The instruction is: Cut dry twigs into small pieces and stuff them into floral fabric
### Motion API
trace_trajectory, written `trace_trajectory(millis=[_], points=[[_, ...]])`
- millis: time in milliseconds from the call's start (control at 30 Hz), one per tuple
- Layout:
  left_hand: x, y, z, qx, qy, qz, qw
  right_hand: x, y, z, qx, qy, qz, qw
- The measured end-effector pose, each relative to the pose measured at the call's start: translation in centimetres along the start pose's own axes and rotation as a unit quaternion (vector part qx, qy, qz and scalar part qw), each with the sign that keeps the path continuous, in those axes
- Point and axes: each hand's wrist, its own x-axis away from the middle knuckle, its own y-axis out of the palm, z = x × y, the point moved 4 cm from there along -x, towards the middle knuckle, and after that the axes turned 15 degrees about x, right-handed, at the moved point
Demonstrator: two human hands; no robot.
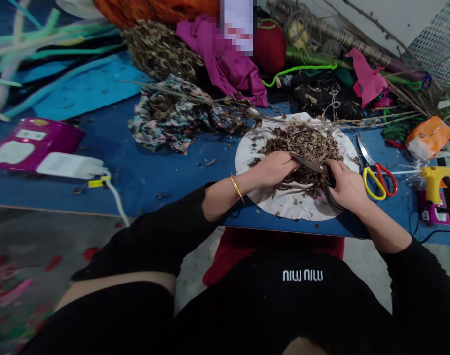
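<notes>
My right hand (pixel 346 186) is wrapped round the dark handles of a pair of scissors (pixel 309 163), whose blades point left across the pile. Close to the blade tips, my left hand (pixel 279 168), with a gold bangle at its wrist, is closed at the pile, its fingertips partly hidden among dried leaves (pixel 302 138). The brown, crumbled leaves lie heaped on a round white cloth (pixel 247 157). Just right of my right hand rests a second pair of scissors (pixel 376 172) with one yellow and one red handle loop.
A yellow glue gun (pixel 434 180) and an orange packet (pixel 430 138) lie at the right. Behind are floral cloth (pixel 180 116) with leaves, magenta cloth (pixel 225 54) and bundled twigs. A purple power strip (pixel 36 143) with a white plug sits left on the blue table (pixel 166 172).
</notes>
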Motion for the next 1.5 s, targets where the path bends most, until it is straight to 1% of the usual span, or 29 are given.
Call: trace_trajectory(millis=[300,467,567,667,933,1133,1300,1367,1500], points=[[0.2,-0.1,0.1,0.009,-0.007,0.017,1.0,0.2,0.3,-0.5,0.032,0.014,-0.031,0.999],[0.0,0.1,0.0,-0.018,-0.008,0.002,1.0,0.0,-0.1,-0.7,0.037,0.013,-0.023,0.999],[-0.1,0.2,-0.2,-0.033,-0.011,-0.006,0.999,-0.1,-0.1,-0.9,0.05,0.015,-0.034,0.998],[0.0,0.3,-0.3,-0.031,-0.018,-0.005,0.999,0.0,0.1,-1.0,0.06,0.013,-0.043,0.997],[-0.1,0.2,-0.3,-0.027,-0.024,-0.003,0.999,0.3,0.5,-0.9,0.062,0.008,-0.041,0.997],[0.0,0.2,-0.1,-0.024,-0.031,-0.003,0.999,0.1,0.3,-0.9,0.058,0.012,-0.041,0.997],[-0.1,0.3,0.2,-0.019,-0.02,-0.004,1.0,-0.2,0.0,-1.1,0.061,0.016,-0.028,0.998],[-0.2,0.4,0.1,-0.018,-0.019,-0.005,1.0,-0.2,0.2,-1.1,0.066,0.014,-0.034,0.997],[-0.2,0.3,-0.3,-0.018,-0.042,-0.002,0.999,-0.2,0.6,-1.0,0.066,0.018,-0.05,0.996]])
